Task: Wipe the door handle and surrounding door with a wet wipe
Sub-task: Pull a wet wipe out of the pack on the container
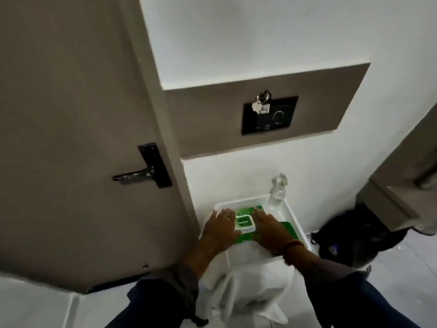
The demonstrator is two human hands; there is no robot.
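Note:
A green pack of wet wipes (246, 224) with a white flip lid lies in a white tray (294, 216) low in the middle of the view. My left hand (221, 229) lies flat on the pack's left side. My right hand (268, 227) lies flat on its right side. Both hands have their fingers stretched out over the pack, and the lid between them looks closed. The taupe door (71, 114) fills the left of the view. Its dark lever handle (136, 176) on a black backplate sits above and left of the tray.
A clear spray bottle (277, 192) stands at the tray's far right corner. A white cloth (246, 287) hangs over the tray's near edge. A black wall panel (269, 119) with a key tag hangs above. A dark bag (354, 235) lies on the floor at right.

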